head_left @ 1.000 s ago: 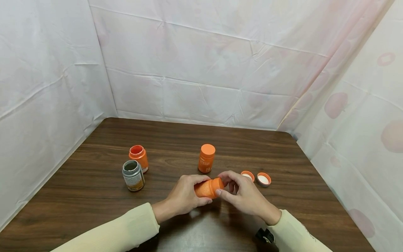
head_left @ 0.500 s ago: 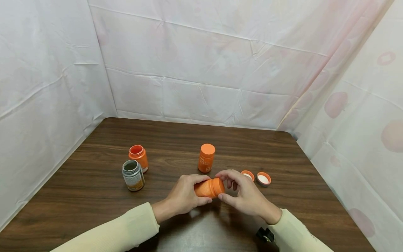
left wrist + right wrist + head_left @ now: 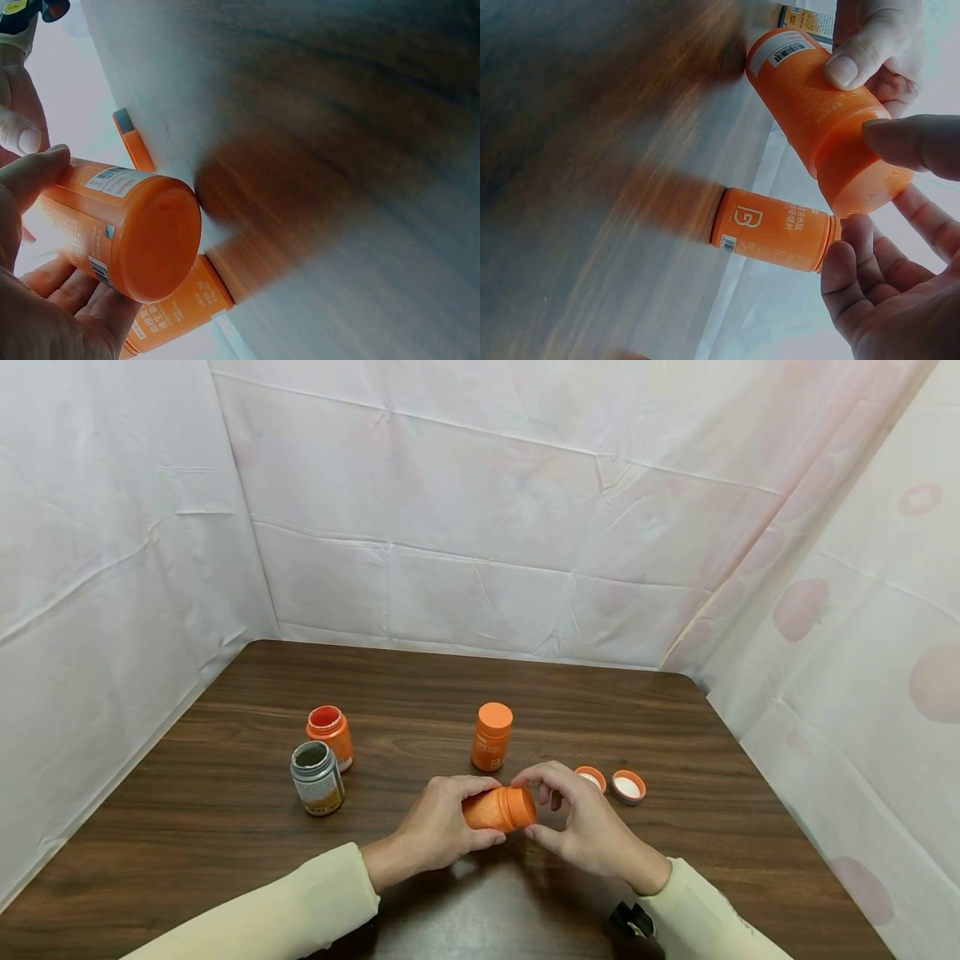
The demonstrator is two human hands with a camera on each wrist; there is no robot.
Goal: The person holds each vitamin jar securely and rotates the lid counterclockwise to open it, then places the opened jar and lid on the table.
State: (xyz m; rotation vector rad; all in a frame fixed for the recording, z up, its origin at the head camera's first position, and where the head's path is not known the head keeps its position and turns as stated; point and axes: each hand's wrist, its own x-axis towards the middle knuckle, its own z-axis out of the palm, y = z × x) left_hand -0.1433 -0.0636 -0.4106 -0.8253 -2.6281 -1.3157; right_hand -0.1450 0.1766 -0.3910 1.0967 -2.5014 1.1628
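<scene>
My left hand [image 3: 438, 831] grips an orange pill bottle [image 3: 486, 811] round its body, tilted with its cap [image 3: 524, 807] toward the right. In the left wrist view, the bottle's round base faces the camera, close over the table. My right hand [image 3: 585, 827] pinches the cap's rim between thumb and forefinger, the other fingers curled beside it. The right wrist view has the thumb lying on the side of the orange cap [image 3: 862, 180]. Just behind the hands, a second orange pill bottle [image 3: 492, 739] stands upright with its cap on.
At the left stand two uncapped bottles, one grey [image 3: 318, 781] and one orange [image 3: 340, 739]. Two loose caps, a nearer one [image 3: 628, 787] and one partly behind my right hand [image 3: 591, 776], lie upturned at the right. White sheeting [image 3: 465, 527] hangs around the wooden table [image 3: 225, 827].
The right thumb and fingers have shifted slightly round the cap, the thumb moving a little right and down. My left hand and the bottle hold nearly still.
</scene>
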